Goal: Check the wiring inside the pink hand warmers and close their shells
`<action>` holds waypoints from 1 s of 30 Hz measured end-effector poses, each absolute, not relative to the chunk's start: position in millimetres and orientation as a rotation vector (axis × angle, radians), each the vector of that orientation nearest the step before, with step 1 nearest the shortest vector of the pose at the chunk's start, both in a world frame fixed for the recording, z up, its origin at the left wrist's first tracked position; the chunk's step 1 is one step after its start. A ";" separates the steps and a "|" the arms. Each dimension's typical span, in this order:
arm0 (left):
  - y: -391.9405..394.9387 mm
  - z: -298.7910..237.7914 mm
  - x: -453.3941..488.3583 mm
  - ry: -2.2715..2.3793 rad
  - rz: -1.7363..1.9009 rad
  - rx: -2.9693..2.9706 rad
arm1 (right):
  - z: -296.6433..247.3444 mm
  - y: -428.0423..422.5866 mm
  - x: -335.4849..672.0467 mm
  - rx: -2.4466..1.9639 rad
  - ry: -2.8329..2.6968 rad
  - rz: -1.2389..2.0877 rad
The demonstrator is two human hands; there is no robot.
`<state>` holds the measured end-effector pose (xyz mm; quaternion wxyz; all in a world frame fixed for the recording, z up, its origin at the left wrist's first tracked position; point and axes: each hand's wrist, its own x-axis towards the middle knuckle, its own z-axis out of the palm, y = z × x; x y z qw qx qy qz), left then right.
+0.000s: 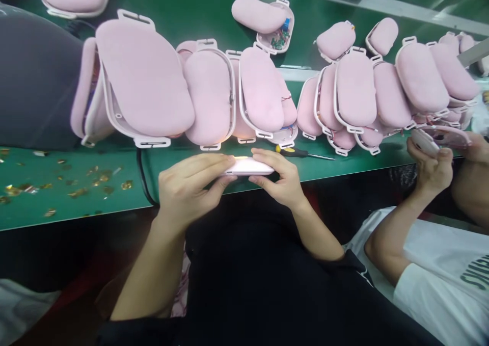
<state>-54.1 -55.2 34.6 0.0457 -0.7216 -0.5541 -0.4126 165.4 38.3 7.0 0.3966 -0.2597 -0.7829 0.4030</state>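
Note:
Between my two hands is a slim, pale pink and white plastic casing (pixel 250 167), seen edge-on, with a yellowish glow along its top edge. My left hand (pixel 194 185) is closed on its left end, thumb below and fingers above. The right end is pinched the same way by my right hand (pixel 280 175). Just beyond lies a screwdriver (pixel 294 152) with a black and yellow handle. Behind it stand several pink padded shells with white slotted frames, among them one (pixel 208 96) directly ahead of my hands.
More pink shells (pixel 355 88) line the green bench (pixel 110 203) to the right. At the back, an opened unit (pixel 280 37) shows its circuit board. Gold scraps (pixel 80 190) and a black cable (pixel 143 178) lie left, near a large dark rounded object (pixel 34 81). A co-worker's hand (pixel 433 170) holds parts at right.

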 end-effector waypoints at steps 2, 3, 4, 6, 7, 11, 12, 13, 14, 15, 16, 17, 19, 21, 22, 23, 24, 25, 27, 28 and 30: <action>-56.4 33.6 -54.9 -1.685 -1.270 -2.204 | 7.7 37.8 166.1 -0.646 -2.011 0.997; -56.9 33.3 -54.9 -1.678 -1.273 -2.205 | 8.0 37.7 166.4 -0.632 -2.014 0.988; -57.3 33.1 -54.7 -1.670 -1.272 -2.207 | 8.1 37.7 166.5 -0.622 -2.019 0.979; -58.0 32.7 -52.9 -1.657 -1.279 -2.207 | 7.8 37.0 166.1 -0.628 -2.038 0.947; -58.4 32.3 -51.4 -1.652 -1.289 -2.202 | 7.2 36.3 165.3 -0.644 -2.045 0.922; -59.5 28.1 -41.0 -1.626 -1.348 -2.129 | 3.2 30.5 158.5 -0.706 -1.989 0.751; -59.4 26.6 -37.9 -1.624 -1.355 -2.091 | 2.2 28.8 156.2 -0.713 -1.970 0.705; -59.1 25.1 -34.9 -1.625 -1.359 -2.049 | 1.3 27.2 154.0 -0.716 -1.951 0.666; -58.7 23.8 -32.2 -1.637 -1.355 -2.009 | 0.6 25.9 152.0 -0.714 -1.930 0.637; -58.3 22.8 -30.1 -1.649 -1.348 -1.973 | 0.0 24.7 150.3 -0.706 -1.908 0.617; -58.0 22.2 -28.6 -1.660 -1.339 -1.948 | -0.5 23.8 149.1 -0.695 -1.884 0.602; -57.9 22.1 -28.0 -1.670 -1.331 -1.935 | -0.7 23.0 148.4 -0.688 -1.863 0.588; -58.6 23.6 -29.3 -1.692 -1.323 -1.951 | -0.5 21.9 148.5 -0.701 -1.860 0.585; -60.5 27.3 -33.5 -1.717 -1.295 -2.019 | 1.3 21.6 150.2 -0.735 -1.895 0.610; -61.7 29.6 -36.2 -1.728 -1.259 -2.067 | 2.8 21.7 151.3 -0.748 -1.914 0.629; -63.0 31.9 -38.9 -1.738 -1.211 -2.116 | 4.8 22.0 152.1 -0.752 -1.927 0.640; -64.4 34.0 -41.4 -1.743 -1.157 -2.157 | 7.0 22.5 152.7 -0.747 -1.936 0.634; -65.6 35.5 -43.6 -1.747 -1.108 -2.186 | 9.3 23.0 152.9 -0.736 -1.941 0.607; -67.3 36.1 -46.5 -1.747 -1.049 -2.208 | 13.7 24.2 151.9 -0.721 -1.955 0.518; -67.7 35.1 -47.3 -1.744 -1.036 -2.208 | 15.5 24.9 150.6 -0.715 -1.965 0.467; -67.0 31.4 -48.2 -1.746 -1.031 -2.211 | 18.3 26.3 147.1 -0.700 -2.000 0.383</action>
